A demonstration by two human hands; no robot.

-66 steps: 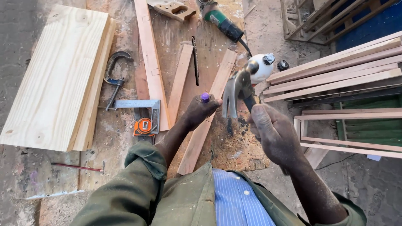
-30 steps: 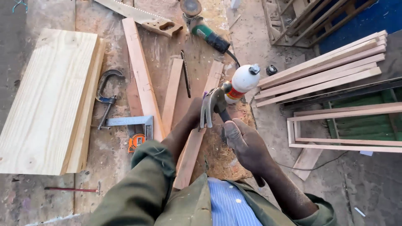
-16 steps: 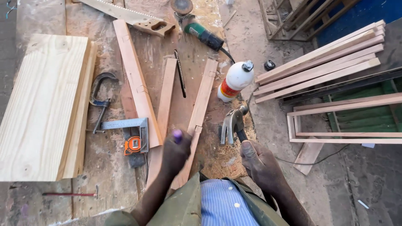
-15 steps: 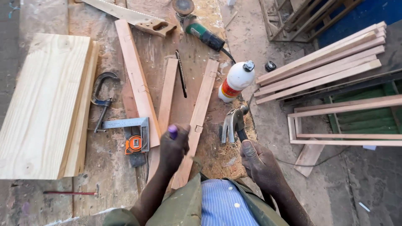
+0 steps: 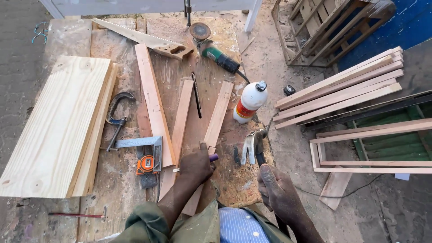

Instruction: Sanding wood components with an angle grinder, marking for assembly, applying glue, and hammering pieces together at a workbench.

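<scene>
Gripping a claw hammer by its handle, the right hand keeps the steel head raised just above the workbench, beside a white glue bottle. The left hand is curled around a purple marker, pinching it while pressing on a narrow wood slat that runs away from the knuckles

Left hand closed in a fist, knuckles up, forearm reaching toward 12 o'clock, right hand at its 4 o'clock, fingers curled tight, thumb pointing toward 12 o'clock
</scene>
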